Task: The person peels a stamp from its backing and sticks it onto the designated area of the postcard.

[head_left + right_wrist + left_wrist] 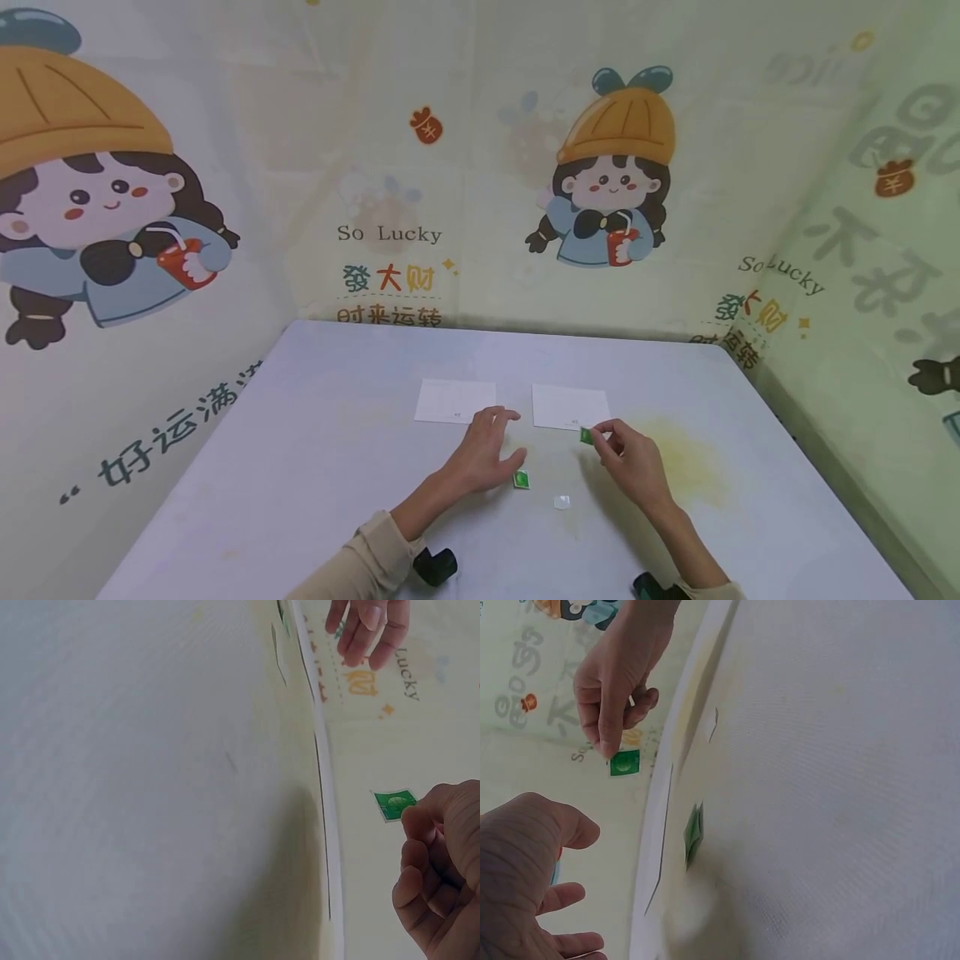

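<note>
Between the thumb and fingertips of my right hand point(636, 467) is a small green stamp point(393, 803) with a pale border, held just over the near edge of the right white card point(570, 406). My left hand point(483, 454) hovers empty with its fingers spread, its fingertips overlapping the left white card point(447, 401) in the head view. Another green stamp point(521, 480) lies on the table close to the left thumb; its edges look raised in the left wrist view point(694, 834).
A small whitish square point(562, 502) lies on the white table point(315, 467), nearer me than the green stamp. Printed cloth point(480, 167) with cartoon figures hangs behind and at both sides. A yellowish stain point(686, 467) marks the table beside the right hand.
</note>
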Available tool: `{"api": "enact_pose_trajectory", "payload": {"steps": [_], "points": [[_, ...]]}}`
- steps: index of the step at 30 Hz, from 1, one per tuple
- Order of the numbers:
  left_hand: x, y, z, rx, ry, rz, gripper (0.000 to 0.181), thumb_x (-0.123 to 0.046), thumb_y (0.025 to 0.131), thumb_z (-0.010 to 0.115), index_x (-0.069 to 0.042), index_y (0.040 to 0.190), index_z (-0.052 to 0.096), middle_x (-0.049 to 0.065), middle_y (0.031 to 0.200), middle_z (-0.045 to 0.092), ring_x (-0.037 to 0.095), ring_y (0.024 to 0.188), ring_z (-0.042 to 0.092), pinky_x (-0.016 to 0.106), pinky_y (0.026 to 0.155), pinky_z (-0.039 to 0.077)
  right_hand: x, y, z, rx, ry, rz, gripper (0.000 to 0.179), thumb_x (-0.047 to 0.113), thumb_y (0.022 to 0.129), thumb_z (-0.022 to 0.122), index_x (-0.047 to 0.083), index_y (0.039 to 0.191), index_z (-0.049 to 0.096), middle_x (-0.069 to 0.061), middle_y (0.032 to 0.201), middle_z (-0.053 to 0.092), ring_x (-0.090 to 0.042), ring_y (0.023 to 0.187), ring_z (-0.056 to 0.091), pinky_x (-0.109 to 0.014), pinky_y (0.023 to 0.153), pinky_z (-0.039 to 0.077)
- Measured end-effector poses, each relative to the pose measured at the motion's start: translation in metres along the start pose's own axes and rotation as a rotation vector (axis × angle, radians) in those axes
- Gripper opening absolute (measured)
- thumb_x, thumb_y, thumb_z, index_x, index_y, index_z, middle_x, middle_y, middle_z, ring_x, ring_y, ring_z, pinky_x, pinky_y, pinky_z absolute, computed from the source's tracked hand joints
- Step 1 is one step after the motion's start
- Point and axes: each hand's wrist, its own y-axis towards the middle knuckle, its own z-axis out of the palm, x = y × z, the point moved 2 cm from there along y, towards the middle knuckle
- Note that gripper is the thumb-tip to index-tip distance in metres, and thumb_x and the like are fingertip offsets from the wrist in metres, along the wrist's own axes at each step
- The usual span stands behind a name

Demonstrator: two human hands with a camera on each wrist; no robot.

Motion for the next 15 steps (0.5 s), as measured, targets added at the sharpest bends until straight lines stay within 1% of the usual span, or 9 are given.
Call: {"api": "enact_pose_trajectory", "payload": {"steps": [6, 15], "points": [[0.002, 0.003, 0.002, 0.013, 0.006, -0.017, 0.051, -0.03, 0.097, 0.064, -0.01, 0.142, 0.05, 0.019, 0.149, 0.044, 0.034, 0.141, 0.039, 0.053, 0.112, 0.039, -0.006, 0.0, -0.001, -0.009, -0.016, 0.005, 0.006, 0.009, 0.093, 0.074, 0.006, 0.097, 0.071, 0.008, 0.059, 0.054, -0.004, 0.051, 0.043, -0.023, 0.046, 0.035], [0.005, 0.012, 0.005, 0.038, 0.023, -0.03, 0.055, -0.031, 0.099, 0.062, -0.008, 0.147, 0.048, 0.022, 0.154, 0.039, 0.035, 0.145, 0.034, 0.054, 0.115, 0.035, -0.01, 0.006, -0.004, -0.004, -0.025, 0.017, 0.007, 0.009, 0.093, 0.074, 0.005, 0.099, 0.071, 0.007, 0.06, 0.054, -0.004, 0.051, 0.042, -0.023, 0.045, 0.035]]}}
